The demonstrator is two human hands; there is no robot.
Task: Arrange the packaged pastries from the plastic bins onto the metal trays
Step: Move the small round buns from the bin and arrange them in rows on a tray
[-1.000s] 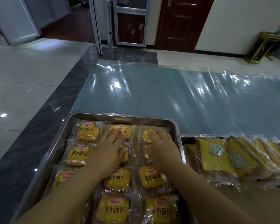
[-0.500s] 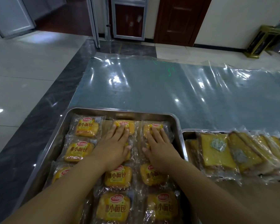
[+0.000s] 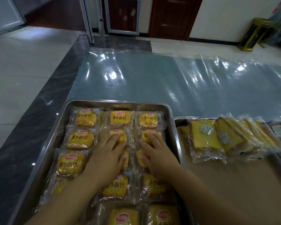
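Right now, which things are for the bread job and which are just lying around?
For the job: left tray, buns, right tray, cake slices, left hand, right hand.
Just lying about: plastic sheet, gold stand, door.

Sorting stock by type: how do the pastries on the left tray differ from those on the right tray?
The buns on the left tray are squarish, red-and-yellow labelled, lying flat in rows; the slices on the right tray are thin slabs in clear wrap, leaning overlapped. Both are yellow and individually wrapped.
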